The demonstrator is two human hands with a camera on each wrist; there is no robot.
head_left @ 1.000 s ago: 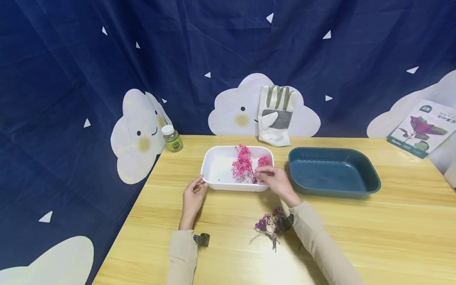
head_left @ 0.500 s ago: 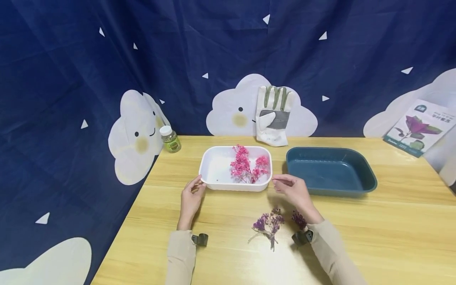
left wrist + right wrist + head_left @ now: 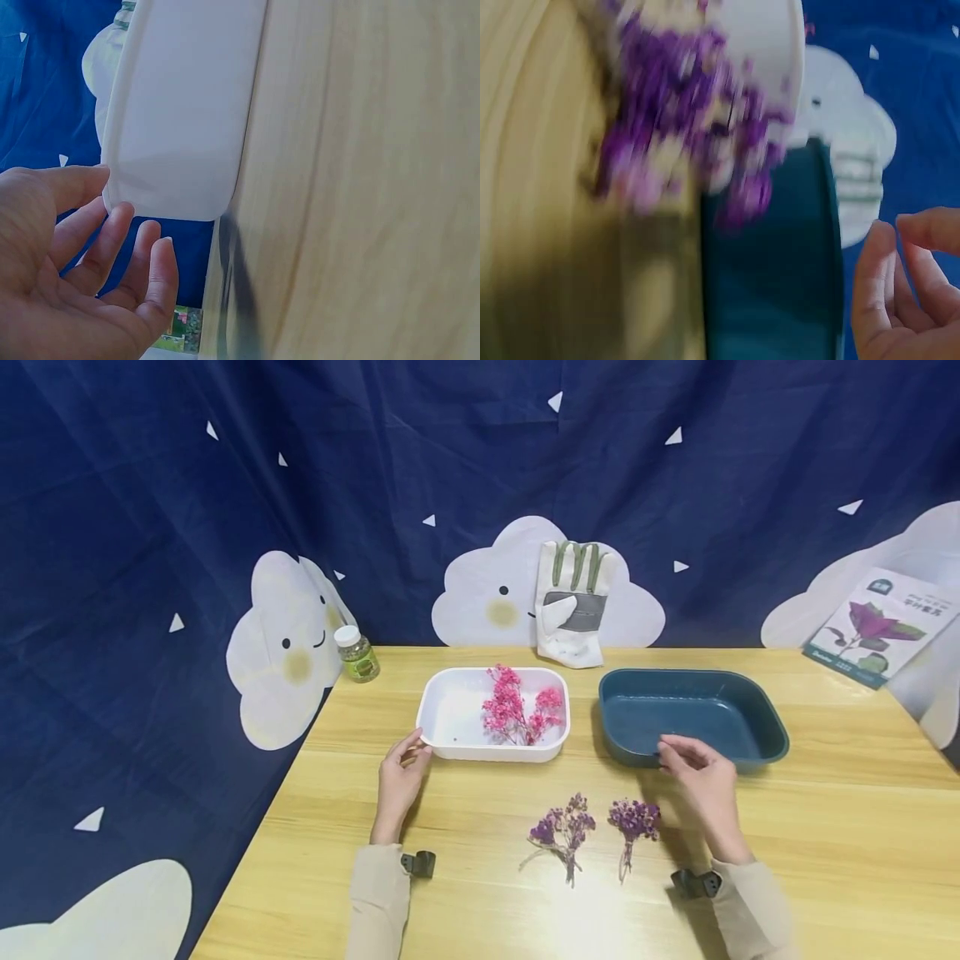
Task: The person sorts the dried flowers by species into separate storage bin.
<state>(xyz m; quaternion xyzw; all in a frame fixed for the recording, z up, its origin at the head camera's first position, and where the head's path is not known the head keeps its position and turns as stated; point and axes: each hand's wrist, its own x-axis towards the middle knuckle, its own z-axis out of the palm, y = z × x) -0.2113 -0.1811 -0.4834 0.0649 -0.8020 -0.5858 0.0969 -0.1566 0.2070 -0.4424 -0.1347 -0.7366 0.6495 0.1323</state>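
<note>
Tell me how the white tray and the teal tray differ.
Color and size: the white tray is pale, while the teal tray is dark and looks longer.
Contents: pink flowers lie in the white tray; none show in the teal tray.
Hands: the left hand touches the white tray's corner; the right hand is by the teal tray's near rim, contact unclear.
Both are rounded rectangles.

A dark blue backdrop [image 3: 390, 452] with white clouds spans the rear of the wooden table [image 3: 862, 835]. A white-capped jar [image 3: 357, 656] stands at far left. A white-and-grey glove [image 3: 573, 610], fingers upward, and, at right, a flower-printed packet [image 3: 877, 627] lean against the backdrop.
</note>
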